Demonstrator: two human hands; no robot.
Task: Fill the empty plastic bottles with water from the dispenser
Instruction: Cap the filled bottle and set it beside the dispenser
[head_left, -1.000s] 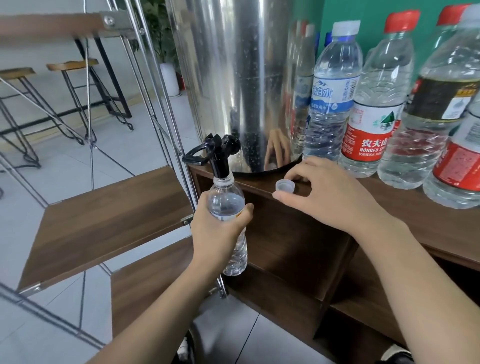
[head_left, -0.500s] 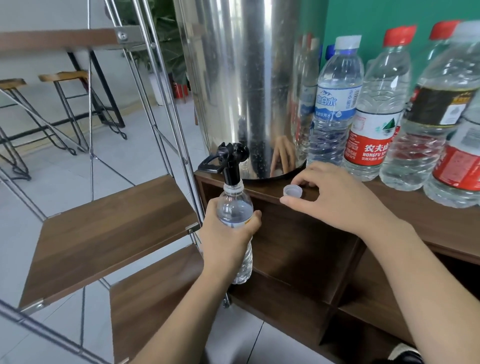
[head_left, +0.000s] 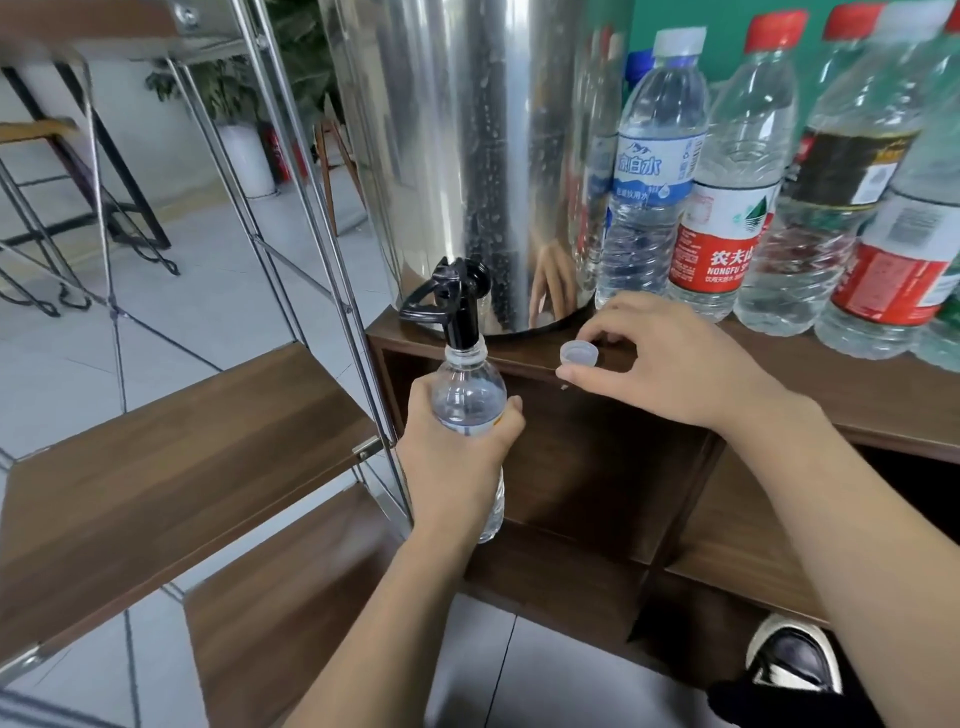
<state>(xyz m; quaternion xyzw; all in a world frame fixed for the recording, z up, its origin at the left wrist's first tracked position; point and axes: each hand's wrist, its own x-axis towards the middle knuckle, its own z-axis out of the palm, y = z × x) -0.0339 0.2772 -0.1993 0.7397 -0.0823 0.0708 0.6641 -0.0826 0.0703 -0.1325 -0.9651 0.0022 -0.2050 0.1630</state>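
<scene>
A steel water dispenser (head_left: 467, 156) stands on the wooden cabinet top (head_left: 857, 410). Its black tap (head_left: 457, 301) juts over the cabinet's left front corner. My left hand (head_left: 457, 457) grips a clear uncapped plastic bottle (head_left: 467, 395) upright, with its mouth right under the tap spout. The bottle's lower half is hidden by my fingers. My right hand (head_left: 670, 364) rests on the cabinet top, thumb and forefinger around a small pale bottle cap (head_left: 579, 354) lying open side up.
Several capped water bottles (head_left: 727, 218) stand in a row to the right of the dispenser. A metal-framed rack with wooden shelves (head_left: 171, 457) stands close on the left. Open cabinet compartments lie below, and my shoe (head_left: 789, 660) shows at bottom right.
Only the camera's view has shifted a little. Both hands, the bottle and the cap keep their places.
</scene>
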